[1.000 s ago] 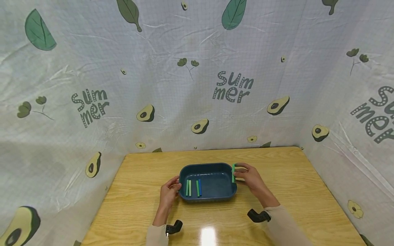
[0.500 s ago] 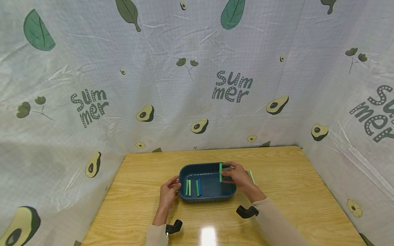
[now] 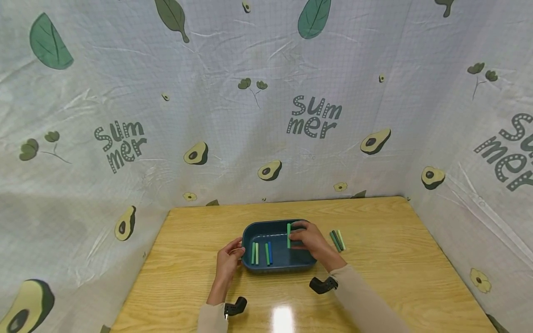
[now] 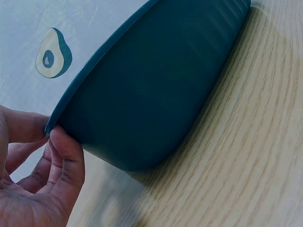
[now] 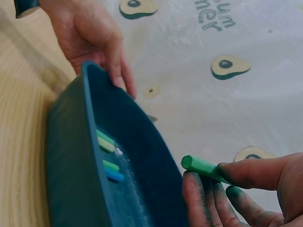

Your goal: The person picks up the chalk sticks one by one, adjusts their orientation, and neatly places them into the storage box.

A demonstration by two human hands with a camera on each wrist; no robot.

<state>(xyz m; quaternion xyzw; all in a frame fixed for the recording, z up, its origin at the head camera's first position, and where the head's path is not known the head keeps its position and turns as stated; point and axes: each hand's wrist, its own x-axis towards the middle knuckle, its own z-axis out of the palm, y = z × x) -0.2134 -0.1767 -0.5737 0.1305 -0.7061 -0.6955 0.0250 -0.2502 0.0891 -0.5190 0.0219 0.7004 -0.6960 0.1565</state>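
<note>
Head: right hand [image 3: 308, 239] pinches one bright-green cylindrical chalk stick [image 3: 288, 236] over one dark-blue rectangular plastic-looking tray [image 3: 283, 269]; likely light, stiff, brittle, so take it mid-length; on wooden table [image 3: 374, 231], three more sticks [image 3: 337, 241]
Left wrist: left hand [image 4: 52, 189] pinches tray rim [image 4: 74, 93]
Right wrist: tray holds two green sticks [image 5: 111, 165], one pale-yellow [image 5: 106, 145], one blue [image 5: 114, 175]

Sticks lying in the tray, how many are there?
4: a green stick beside a pale stick at the left, second green stick beside blue stick nearer the middle. The right hand may hide more.
</note>
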